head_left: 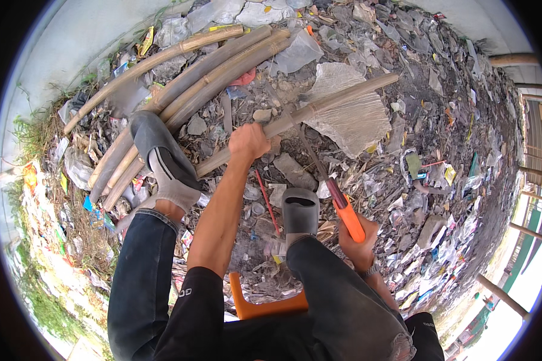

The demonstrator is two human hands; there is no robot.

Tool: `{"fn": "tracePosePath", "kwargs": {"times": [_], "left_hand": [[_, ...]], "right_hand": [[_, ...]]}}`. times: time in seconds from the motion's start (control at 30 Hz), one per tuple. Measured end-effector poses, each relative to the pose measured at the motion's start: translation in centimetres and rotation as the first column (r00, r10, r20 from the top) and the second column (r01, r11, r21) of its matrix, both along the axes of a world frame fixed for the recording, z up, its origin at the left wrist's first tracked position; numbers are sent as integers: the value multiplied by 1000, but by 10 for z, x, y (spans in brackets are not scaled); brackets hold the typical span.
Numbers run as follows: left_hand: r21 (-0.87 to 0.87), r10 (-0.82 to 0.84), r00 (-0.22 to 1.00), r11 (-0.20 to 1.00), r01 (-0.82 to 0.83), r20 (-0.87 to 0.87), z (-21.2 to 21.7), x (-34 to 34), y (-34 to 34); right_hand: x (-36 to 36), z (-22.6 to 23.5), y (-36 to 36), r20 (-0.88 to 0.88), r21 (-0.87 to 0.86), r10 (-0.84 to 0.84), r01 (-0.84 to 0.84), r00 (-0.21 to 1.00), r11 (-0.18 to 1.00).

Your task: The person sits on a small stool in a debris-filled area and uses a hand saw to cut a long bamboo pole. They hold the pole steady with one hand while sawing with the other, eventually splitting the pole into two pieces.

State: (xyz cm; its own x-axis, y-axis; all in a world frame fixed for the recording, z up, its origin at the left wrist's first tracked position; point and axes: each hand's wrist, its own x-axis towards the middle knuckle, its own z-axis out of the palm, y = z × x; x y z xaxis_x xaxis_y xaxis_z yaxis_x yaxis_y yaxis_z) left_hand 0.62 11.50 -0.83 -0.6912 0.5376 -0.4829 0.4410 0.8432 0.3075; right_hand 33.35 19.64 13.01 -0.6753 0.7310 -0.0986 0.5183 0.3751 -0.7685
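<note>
Bamboo [343, 97] in left grip [249, 142]; saw [336, 192] in right grip [359, 243]; sleeve lettering [185, 293] unclear.

A matt, woody bamboo pole [331, 104] runs under the left hand [249, 142]; in the right hand [358, 242], a dull metal saw blade [310, 149] meets a smooth orange plastic-looking handle [350, 221]. A rough, stone-like slab [355, 129] lies beyond the left hand.

Obstacle beside saw [335, 194]: right shoe [300, 218].
</note>
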Motion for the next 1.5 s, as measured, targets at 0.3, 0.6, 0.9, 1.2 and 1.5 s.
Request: {"fn": "tracePosePath", "kwargs": {"times": [0.3,0.6,0.9,1.2,1.5], "left_hand": [[8,-16,998,1000,16,53,0,-7,4],[-51,-52,996,997,56,74,0,-7,4],[-7,-59,996,998,60,61,8,4,6],[17,-53,998,998,53,22,2,-11,6],[-73,0,997,997,5,74,8,-10,4]], "right_hand": [[47,-6,-21,-4,46,7,-7,1000,999],[-81,-32,7,-155,11,67,-66,986,998],[68,-7,-29,-3,-51,26,-26,1000,998],[19,-21,-27,-124,99,-50,63,991,993],[-18,-30,-2,-114,-31,-2,-2,993,1000]]}}
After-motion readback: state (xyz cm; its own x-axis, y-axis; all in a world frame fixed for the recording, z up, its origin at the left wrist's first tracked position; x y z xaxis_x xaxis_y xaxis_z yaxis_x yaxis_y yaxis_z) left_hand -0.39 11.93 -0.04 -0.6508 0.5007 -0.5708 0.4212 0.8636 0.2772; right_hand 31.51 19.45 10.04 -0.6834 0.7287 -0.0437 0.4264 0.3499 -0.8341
